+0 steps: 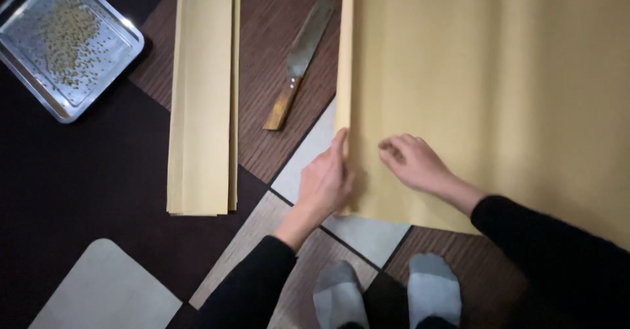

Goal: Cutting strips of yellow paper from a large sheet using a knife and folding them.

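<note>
A large yellow paper sheet [485,73] lies spread over the floor on the right, its left edge folded into a narrow band. My left hand [325,181] pinches that folded edge near the sheet's near corner, thumb along the crease. My right hand [417,161] rests on the sheet just right of the fold, fingers curled and pressing down. A stack of long yellow paper strips [203,92] lies to the left. A flat knife with a wooden handle [298,63] sits between the strips and the sheet, untouched.
A metal tray [65,43] with a spread of small grains stands at the top left. The floor is patterned in dark, wood-grain and pale grey patches. My two feet in grey socks [387,293] show at the bottom.
</note>
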